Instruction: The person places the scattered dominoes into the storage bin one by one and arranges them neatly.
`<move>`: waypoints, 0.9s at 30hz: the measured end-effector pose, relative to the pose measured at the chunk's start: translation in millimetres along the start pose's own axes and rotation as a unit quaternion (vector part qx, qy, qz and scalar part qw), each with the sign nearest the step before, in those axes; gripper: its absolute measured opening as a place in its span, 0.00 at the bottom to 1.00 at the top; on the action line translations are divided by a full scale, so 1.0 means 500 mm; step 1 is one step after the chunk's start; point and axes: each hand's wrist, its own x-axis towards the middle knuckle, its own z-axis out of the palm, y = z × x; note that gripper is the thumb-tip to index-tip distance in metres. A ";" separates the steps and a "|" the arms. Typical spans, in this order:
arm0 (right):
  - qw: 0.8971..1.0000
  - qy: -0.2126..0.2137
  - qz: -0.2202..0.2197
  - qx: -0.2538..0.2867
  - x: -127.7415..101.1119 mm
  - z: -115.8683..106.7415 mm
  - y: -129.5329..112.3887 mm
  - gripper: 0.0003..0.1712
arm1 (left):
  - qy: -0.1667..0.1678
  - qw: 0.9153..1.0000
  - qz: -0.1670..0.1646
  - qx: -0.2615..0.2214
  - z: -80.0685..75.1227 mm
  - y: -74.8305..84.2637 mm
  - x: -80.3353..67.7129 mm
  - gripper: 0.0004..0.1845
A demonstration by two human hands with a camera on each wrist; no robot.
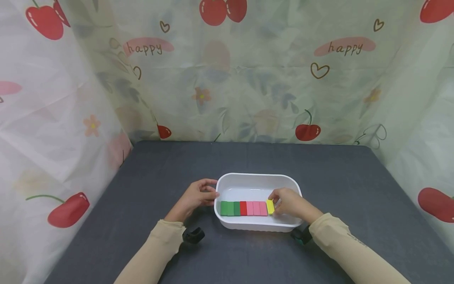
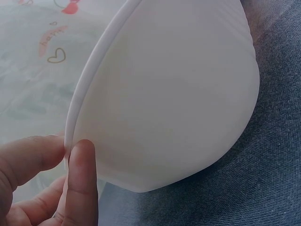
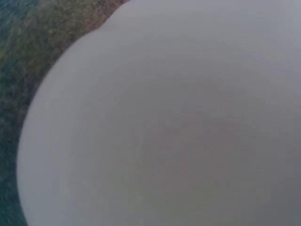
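Inside white tub (image 1: 258,179), right hand (image 1: 288,204) pinching yellow block (image 1: 270,206), left hand (image 1: 193,197) pinching rim (left end).

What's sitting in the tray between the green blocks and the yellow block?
In the head view, one red block and three pink blocks fill the row between the green blocks and the yellow block in the white tray.

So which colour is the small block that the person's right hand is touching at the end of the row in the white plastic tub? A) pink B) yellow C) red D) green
B: the right hand pinches the yellow block at the right end of the row inside the white plastic tub.
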 end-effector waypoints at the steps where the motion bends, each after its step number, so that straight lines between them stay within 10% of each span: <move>1: 1.000 -0.002 0.001 0.001 0.000 0.001 -0.001 0.22 | 0.000 1.000 -0.002 -0.001 0.000 0.000 0.000 0.26; 27: 1.000 -0.011 0.012 -0.026 0.008 0.007 -0.002 0.21 | 0.009 1.000 -0.005 0.001 0.002 0.003 -0.003 0.26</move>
